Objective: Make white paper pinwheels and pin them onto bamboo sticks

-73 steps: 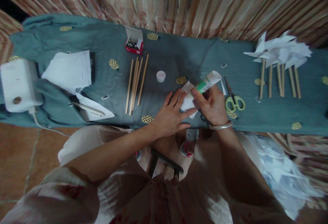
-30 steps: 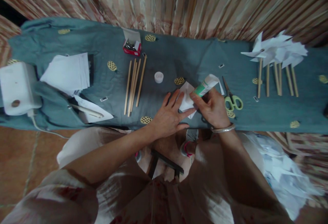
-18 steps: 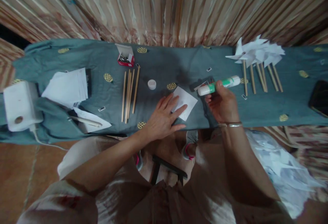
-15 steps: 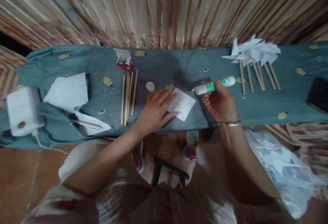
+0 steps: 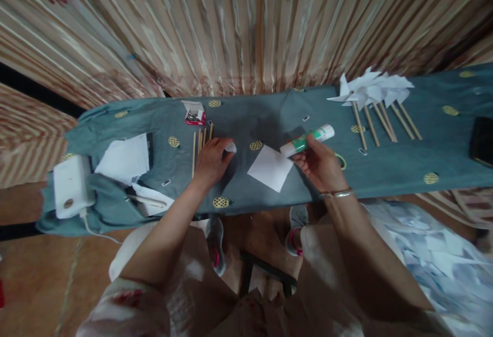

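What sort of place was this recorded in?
Probably a room at home used for papercraft: paper pinwheels lie on a patterned cloth, the right hand holds a glue stick, and a long curtain hangs behind.

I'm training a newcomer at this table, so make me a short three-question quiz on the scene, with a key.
1. Multiple choice: What does the right hand hold?
A) scissors
B) glue stick
C) phone

2. True or false: The red box stands open.

3. Fill in the blank: The small white cap is at the fingertips of the ____ hand.

Key: 1. B; 2. True; 3. left (the left hand)
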### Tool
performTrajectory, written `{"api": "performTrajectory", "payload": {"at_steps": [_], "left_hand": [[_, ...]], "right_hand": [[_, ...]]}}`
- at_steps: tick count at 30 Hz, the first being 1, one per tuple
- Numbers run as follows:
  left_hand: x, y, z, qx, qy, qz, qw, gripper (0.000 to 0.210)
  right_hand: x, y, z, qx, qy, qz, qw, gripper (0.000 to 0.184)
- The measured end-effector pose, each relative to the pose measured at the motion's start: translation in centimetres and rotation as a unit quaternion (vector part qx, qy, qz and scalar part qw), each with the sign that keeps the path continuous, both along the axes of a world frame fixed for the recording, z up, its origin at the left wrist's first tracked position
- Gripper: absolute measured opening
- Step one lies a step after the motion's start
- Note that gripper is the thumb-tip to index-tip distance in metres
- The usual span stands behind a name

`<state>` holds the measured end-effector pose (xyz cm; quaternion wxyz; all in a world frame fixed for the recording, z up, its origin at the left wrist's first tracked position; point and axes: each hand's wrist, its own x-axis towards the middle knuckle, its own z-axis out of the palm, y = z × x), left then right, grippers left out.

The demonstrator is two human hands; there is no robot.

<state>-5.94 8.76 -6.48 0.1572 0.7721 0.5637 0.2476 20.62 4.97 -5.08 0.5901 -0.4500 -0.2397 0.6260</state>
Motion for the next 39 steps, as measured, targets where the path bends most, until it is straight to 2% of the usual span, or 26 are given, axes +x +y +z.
{"api": "performTrajectory", "payload": {"at_steps": [2,3,5,7,10,13,25,28,34,39], "left_hand": [[0.4,-0.1,0.1,-0.037,-0.11,0.02,0.993,0.025],[0.7,-0.2,0.1,-0.065,-0.184,0.027,0.98,0.025],[1.3,-0.6,0.3,-0.136,-0.333,0.033,0.932,0.03],[2.1,-1.1,0.6,-0.197,-0.434,0.024,0.879,0.035],[3.0,-1.7,1.1,-0.251,-0.496,0.011,0.831,0.037],[3.4,-2.0,1.4,-0.275,-0.516,0.007,0.811,0.037],[3.4,-2.2,1.3,-0.28,-0.519,0.003,0.807,0.037],[3.4,-2.2,1.2,-0.275,-0.507,-0.003,0.817,0.037],[3.6,-2.7,1.3,-0.232,-0.479,-0.021,0.847,0.04],[3.4,-3.4,1.2,-0.216,-0.471,0.006,0.856,0.036]], "right_hand": [[-0.2,-0.1,-0.1,-0.008,0.018,0.02,1.0,0.028],[-0.4,-0.1,0.0,-0.011,0.032,0.024,0.999,0.026],[-1.0,-0.2,0.3,-0.014,0.063,0.028,0.997,0.02],[-1.7,-0.3,0.6,-0.019,0.088,0.035,0.995,0.016],[-2.4,-0.5,1.0,-0.021,0.111,0.052,0.992,0.013],[-2.7,-0.5,1.1,-0.009,0.114,0.065,0.991,0.012],[-3.1,-0.6,0.7,0.017,0.051,0.084,0.995,0.026],[-3.1,-0.6,0.7,0.016,0.025,0.097,0.995,0.031],[-3.8,-0.6,0.6,-0.007,0.002,0.075,0.997,0.037],[-4.8,-0.6,0.6,-0.022,0.008,0.074,0.997,0.039]]}}
